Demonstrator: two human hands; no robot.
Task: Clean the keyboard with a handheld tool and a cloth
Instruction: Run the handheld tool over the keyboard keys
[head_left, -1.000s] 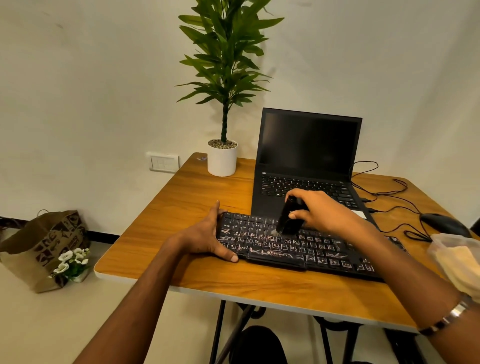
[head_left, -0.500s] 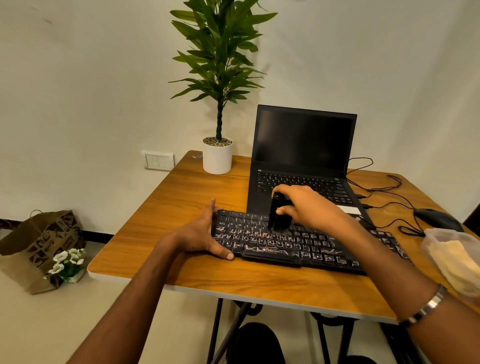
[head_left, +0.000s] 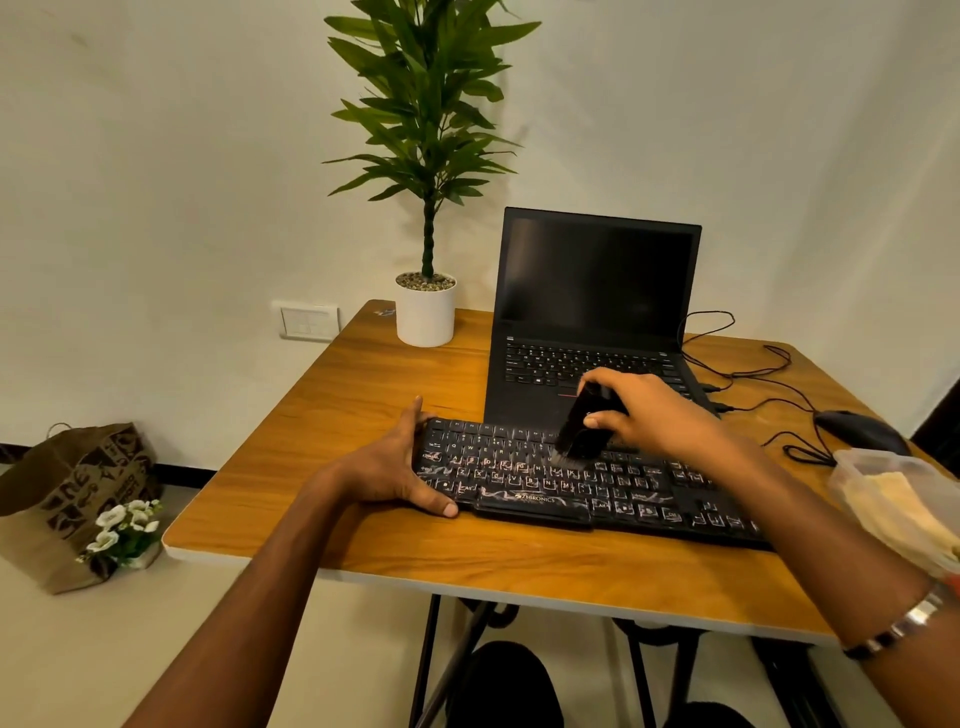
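Note:
A black keyboard (head_left: 587, 486) with pale patterned keys lies across the front of the wooden table (head_left: 363, 395). My left hand (head_left: 395, 467) grips its left end, thumb along the front edge and fingers at the back. My right hand (head_left: 644, 415) holds a small black brush tool (head_left: 582, 428), tilted, with its bristles on the keys near the keyboard's middle. A pale cloth in a clear plastic bag (head_left: 893, 499) lies at the table's right edge, partly hidden by my right forearm.
An open black laptop (head_left: 592, 312) stands right behind the keyboard. A potted plant (head_left: 426, 306) is at the back left. A black mouse (head_left: 857, 431) and tangled cables (head_left: 753, 374) lie at the right. On the floor to the left sits a paper bag (head_left: 72, 499) with white flowers.
My right hand has swept the brush across the middle keys, back toward the top row and then forward again. My left hand has kept its hold on the keyboard's left end.

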